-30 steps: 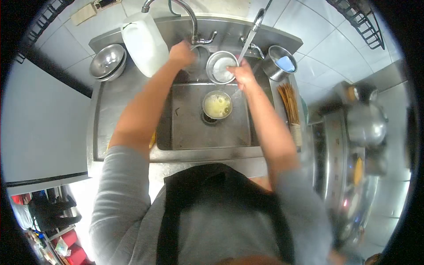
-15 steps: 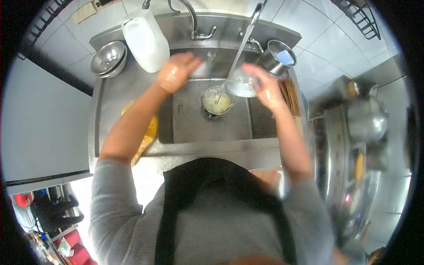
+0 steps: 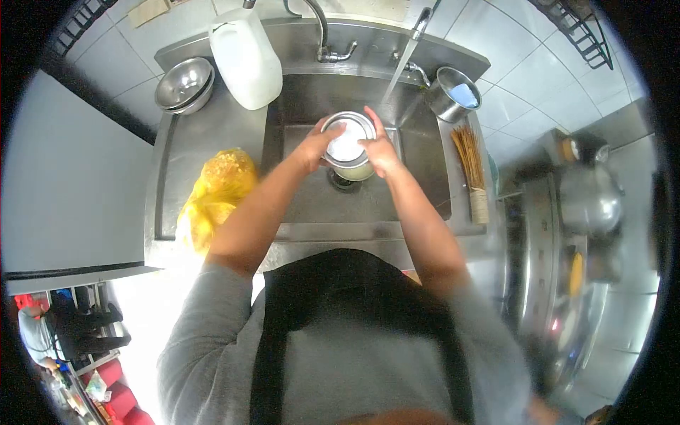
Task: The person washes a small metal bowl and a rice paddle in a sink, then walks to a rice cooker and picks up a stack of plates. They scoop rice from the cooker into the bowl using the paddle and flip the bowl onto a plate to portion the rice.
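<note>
Over the sink point(image 3: 304, 195), my left hand point(image 3: 321, 147) and my right hand point(image 3: 380, 150) hold a small round metal bowl point(image 3: 347, 117) from its two sides. My thumbs reach over the rim towards the bright white inside. Directly below it, partly covered, stands a round container point(image 3: 356, 172) with pale yellowish contents, near the drain point(image 3: 345, 185). Behind my right hand, a stream of water runs from the right-hand faucet point(image 3: 422, 21) into the sink.
A white plastic jug point(image 3: 246, 60) and stacked metal bowls point(image 3: 185, 85) stand on the left counter, with a yellow bag point(image 3: 219, 184) nearer me. On the right are a metal pot point(image 3: 448, 106) with a blue sponge and a bamboo whisk point(image 3: 471, 163). A person point(image 3: 71, 329) is at far left.
My left hand has come from beside the jug to the bowl. My right hand has moved left with the bowl, which is now over the container with the pale contents.
</note>
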Demonstrator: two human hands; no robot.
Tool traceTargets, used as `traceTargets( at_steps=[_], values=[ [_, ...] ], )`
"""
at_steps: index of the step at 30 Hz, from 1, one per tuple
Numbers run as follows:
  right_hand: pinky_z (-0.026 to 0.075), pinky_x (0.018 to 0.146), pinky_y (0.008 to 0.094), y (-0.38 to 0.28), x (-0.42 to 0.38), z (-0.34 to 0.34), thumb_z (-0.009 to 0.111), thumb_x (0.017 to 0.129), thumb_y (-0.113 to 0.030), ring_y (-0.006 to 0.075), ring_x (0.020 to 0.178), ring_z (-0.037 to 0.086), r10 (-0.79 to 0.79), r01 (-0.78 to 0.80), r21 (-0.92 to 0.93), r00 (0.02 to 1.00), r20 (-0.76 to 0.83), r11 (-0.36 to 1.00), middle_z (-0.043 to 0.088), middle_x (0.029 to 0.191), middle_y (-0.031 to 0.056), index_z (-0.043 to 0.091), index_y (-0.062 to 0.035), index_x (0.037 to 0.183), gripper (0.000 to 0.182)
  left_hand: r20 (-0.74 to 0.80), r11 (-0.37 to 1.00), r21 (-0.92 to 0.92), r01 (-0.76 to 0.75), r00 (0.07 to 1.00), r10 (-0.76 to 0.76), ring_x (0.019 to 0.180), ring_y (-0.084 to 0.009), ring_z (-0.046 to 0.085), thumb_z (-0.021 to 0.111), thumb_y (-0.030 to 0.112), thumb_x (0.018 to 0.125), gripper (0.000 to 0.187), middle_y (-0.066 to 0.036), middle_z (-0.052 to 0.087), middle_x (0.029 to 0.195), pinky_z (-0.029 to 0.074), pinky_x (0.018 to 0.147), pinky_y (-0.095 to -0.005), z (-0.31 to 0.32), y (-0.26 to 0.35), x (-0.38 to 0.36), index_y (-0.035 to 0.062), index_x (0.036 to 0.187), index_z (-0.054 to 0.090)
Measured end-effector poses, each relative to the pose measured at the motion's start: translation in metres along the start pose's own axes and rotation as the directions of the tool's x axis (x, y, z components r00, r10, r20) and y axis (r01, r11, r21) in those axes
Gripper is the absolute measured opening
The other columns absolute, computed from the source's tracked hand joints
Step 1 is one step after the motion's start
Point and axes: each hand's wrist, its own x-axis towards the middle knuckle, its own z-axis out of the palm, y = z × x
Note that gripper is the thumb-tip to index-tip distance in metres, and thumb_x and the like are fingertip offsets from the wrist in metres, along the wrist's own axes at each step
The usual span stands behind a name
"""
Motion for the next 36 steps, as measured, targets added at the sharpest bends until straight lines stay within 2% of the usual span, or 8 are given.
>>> traceTargets(
  at_steps=[3, 9, 14, 20, 25, 29, 33, 36],
  values=[
    [0.041, 0.094, 0.0339, -0.014, 0.000, 0.010, 0.065, 0.067, 0.003, 0.0239, 0.112, 0.049, -0.080, 0.117, -0.581, 0.993, 0.088, 0.806, 0.050, 0.121, 0.0100, 0.040, -0.0122, 0.130, 0.070, -0.152, 0.859, 0.507, -0.069, 0.974, 0.168, 0.103, -0.0273, 0.056, 0.069, 0.021, 0.075, 0.067, -0.007, 0.052, 0.124, 0.047, 0.083, -0.0437, -0.030, -0.010, 0.006, 0.0189, 0.134, 0.037],
    [0.045, 0.089, 0.0307, -0.020, 0.032, -0.002, 0.062, 0.066, 0.006, 0.0197, 0.105, 0.054, 0.123, -0.178, 0.093, 0.899, 0.421, 0.980, 0.056, 0.114, 0.0091, 0.047, -0.0077, 0.125, 0.062, -0.064, 0.998, -0.051, 0.020, 0.998, -0.024, 0.089, -0.0302, 0.059, 0.066, 0.002, 0.071, 0.061, -0.004, 0.053, 0.112, 0.048, 0.075, -0.0541, -0.028, -0.003, 0.005, 0.0159, 0.122, 0.035],
    [0.047, 0.083, 0.0304, -0.005, 0.039, 0.012, 0.067, 0.072, -0.004, 0.0207, 0.096, 0.059, 0.200, -0.236, 0.234, 0.966, 0.166, 0.943, 0.060, 0.109, 0.0108, 0.053, -0.0058, 0.117, 0.047, -0.306, 0.935, 0.307, -0.177, 0.912, 0.273, 0.090, -0.0264, 0.060, 0.068, 0.010, 0.069, 0.057, -0.011, 0.057, 0.103, 0.051, 0.076, -0.0419, -0.025, -0.014, 0.023, 0.0158, 0.119, 0.041],
    [0.047, 0.079, 0.0357, 0.031, 0.046, 0.009, 0.068, 0.076, -0.034, 0.0289, 0.090, 0.062, -0.261, 0.157, -0.526, 0.957, -0.129, 0.836, 0.063, 0.093, 0.0183, 0.057, -0.0032, 0.103, 0.043, -0.304, 0.846, 0.532, -0.046, 0.922, 0.241, 0.097, -0.0272, 0.060, 0.067, 0.015, 0.067, 0.058, -0.014, 0.061, 0.108, 0.048, 0.082, -0.0351, -0.017, -0.018, 0.030, 0.0117, 0.122, 0.048],
    [0.050, 0.062, 0.0319, 0.008, 0.104, -0.024, 0.051, 0.092, -0.029, 0.0197, 0.066, 0.059, 0.334, -0.250, 0.487, 0.938, -0.092, 0.837, 0.061, 0.075, 0.0094, 0.058, 0.0000, 0.086, 0.030, -0.349, 0.691, 0.718, 0.086, 0.903, 0.251, 0.102, -0.0280, 0.059, 0.056, 0.008, 0.070, 0.047, -0.017, 0.061, 0.109, 0.045, 0.088, -0.0340, -0.025, -0.026, 0.049, 0.0119, 0.117, 0.057],
    [0.052, 0.063, 0.0330, -0.017, 0.108, -0.041, 0.057, 0.088, -0.024, 0.0191, 0.065, 0.060, 0.341, -0.387, 0.586, 0.920, 0.193, 0.712, 0.061, 0.073, 0.0086, 0.059, 0.0002, 0.086, 0.024, -0.247, 0.654, 0.755, 0.044, 0.944, 0.221, 0.103, -0.0310, 0.058, 0.053, 0.008, 0.070, 0.047, -0.018, 0.060, 0.109, 0.045, 0.087, -0.0364, 0.020, -0.015, 0.073, 0.0101, 0.116, 0.057],
    [0.048, 0.057, 0.0264, -0.021, 0.104, -0.086, 0.067, 0.076, -0.009, 0.0130, 0.065, 0.060, -0.083, 0.084, 0.009, 0.992, -0.094, 0.996, 0.065, 0.077, 0.0075, 0.065, -0.0002, 0.081, 0.011, -0.150, 0.661, 0.743, -0.108, 0.935, 0.321, 0.101, -0.0329, 0.058, 0.053, 0.008, 0.069, 0.044, -0.019, 0.061, 0.106, 0.045, 0.087, -0.0374, 0.066, -0.012, 0.123, 0.0120, 0.113, 0.059],
    [0.047, 0.055, 0.0259, -0.013, 0.125, -0.140, 0.062, 0.076, -0.002, 0.0131, 0.063, 0.057, 0.028, 0.105, 0.227, 0.856, -0.516, 0.968, 0.064, 0.079, 0.0073, 0.063, -0.0003, 0.089, 0.013, -0.037, 0.560, 0.804, -0.200, 0.923, 0.383, 0.098, -0.0349, 0.057, 0.055, 0.006, 0.069, 0.042, -0.019, 0.061, 0.103, 0.046, 0.084, -0.0399, 0.096, 0.033, 0.103, 0.0114, 0.111, 0.058]
  ],
)
